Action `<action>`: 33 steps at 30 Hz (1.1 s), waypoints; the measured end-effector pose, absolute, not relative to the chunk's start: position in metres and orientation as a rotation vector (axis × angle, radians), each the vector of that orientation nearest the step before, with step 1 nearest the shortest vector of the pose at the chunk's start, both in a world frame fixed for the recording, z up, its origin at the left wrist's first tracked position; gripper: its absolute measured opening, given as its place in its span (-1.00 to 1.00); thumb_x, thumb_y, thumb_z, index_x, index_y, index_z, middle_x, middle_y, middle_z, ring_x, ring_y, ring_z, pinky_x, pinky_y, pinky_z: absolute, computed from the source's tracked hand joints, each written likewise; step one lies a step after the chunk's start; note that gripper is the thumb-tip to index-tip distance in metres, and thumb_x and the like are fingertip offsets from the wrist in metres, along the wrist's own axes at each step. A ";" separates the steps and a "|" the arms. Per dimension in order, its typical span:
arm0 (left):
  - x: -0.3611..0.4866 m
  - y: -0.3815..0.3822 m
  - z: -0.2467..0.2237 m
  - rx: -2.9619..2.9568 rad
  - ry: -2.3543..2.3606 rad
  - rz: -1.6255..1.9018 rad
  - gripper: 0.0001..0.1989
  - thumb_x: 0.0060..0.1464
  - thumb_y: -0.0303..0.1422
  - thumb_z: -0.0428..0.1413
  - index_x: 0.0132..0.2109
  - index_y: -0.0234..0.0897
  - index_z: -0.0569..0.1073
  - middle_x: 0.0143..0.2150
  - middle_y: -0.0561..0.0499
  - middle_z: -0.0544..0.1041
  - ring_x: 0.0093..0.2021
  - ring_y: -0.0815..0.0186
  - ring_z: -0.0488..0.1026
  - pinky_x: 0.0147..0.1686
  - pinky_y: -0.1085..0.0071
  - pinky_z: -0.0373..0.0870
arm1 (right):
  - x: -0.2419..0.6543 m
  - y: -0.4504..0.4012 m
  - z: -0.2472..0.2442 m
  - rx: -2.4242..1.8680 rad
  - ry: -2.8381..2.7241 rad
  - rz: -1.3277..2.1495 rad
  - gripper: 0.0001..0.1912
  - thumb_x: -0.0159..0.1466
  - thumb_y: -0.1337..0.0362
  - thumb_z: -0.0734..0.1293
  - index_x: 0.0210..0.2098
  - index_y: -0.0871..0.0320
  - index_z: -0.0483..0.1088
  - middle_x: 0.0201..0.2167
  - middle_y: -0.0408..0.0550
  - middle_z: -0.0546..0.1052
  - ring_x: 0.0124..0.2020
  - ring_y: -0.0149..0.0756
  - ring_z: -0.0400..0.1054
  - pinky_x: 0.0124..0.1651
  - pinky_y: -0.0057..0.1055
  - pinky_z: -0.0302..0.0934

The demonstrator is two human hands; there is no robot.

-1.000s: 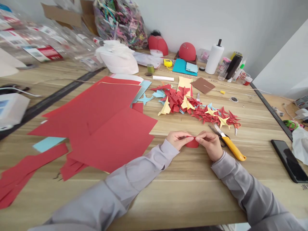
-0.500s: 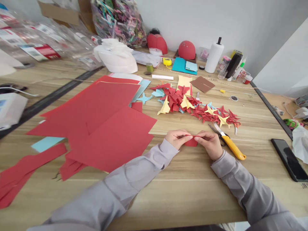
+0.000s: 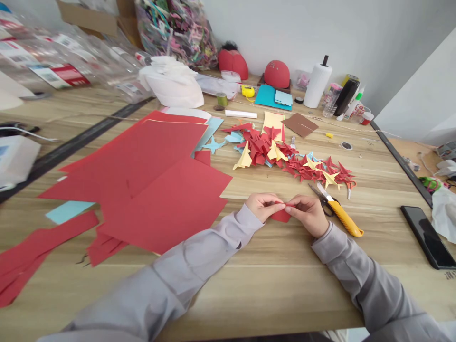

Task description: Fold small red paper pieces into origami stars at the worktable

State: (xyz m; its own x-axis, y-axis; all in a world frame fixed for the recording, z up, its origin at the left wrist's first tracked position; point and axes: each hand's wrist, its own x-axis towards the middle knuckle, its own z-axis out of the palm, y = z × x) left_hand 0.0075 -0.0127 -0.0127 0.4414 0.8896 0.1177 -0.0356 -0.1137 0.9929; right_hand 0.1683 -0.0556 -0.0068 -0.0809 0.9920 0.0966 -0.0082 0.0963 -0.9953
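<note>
Between my two hands is a small piece of red paper (image 3: 281, 216), its top edge pinched and partly hidden by the fingers. My left hand (image 3: 262, 206) grips it from the left between thumb and fingers. From the right, my right hand (image 3: 310, 213) pinches the same edge, its thumb close to the left thumb. A yellow utility knife (image 3: 345, 218) and black-handled scissors (image 3: 326, 207) lie just right of my right hand. Beyond the hands is a pile of folded paper shapes (image 3: 261, 148), mostly red, some yellow and blue.
Large red paper sheets (image 3: 167, 204) cover the table's left side, with red strips (image 3: 46, 242) nearer me. A black phone (image 3: 427, 236) lies at the right. Brown paper (image 3: 300, 124), a tape measure (image 3: 247, 91) and a white paper roll (image 3: 318, 85) are farther back.
The red paper has tilted and shifted slightly left in my fingers. My right hand has moved a little left, bringing its thumb nearer the left one.
</note>
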 end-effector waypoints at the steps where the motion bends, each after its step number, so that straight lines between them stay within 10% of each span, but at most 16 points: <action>1: 0.007 -0.012 -0.013 1.472 0.793 0.931 -0.79 -0.19 -0.27 0.22 -0.51 -0.37 0.52 -0.54 -0.01 0.47 -0.51 0.40 0.34 -0.49 0.47 0.27 | 0.169 -0.056 -0.007 -1.102 -1.324 1.199 -0.89 0.01 0.26 0.43 -0.48 0.17 0.47 -0.55 -0.13 0.47 -0.52 -0.44 0.30 -0.44 -0.46 0.19; 33: 0.009 -0.016 -0.011 1.538 0.994 0.821 -0.53 -0.14 -0.05 0.14 -0.67 -0.28 0.15 -0.80 0.20 0.15 -0.76 0.53 0.10 -0.73 0.56 0.03 | 0.174 -0.054 0.000 -1.146 -1.150 1.294 -0.76 -0.16 0.19 0.52 -0.62 0.18 0.43 -0.72 -0.23 0.38 -0.66 -0.50 0.20 -0.54 -0.49 0.18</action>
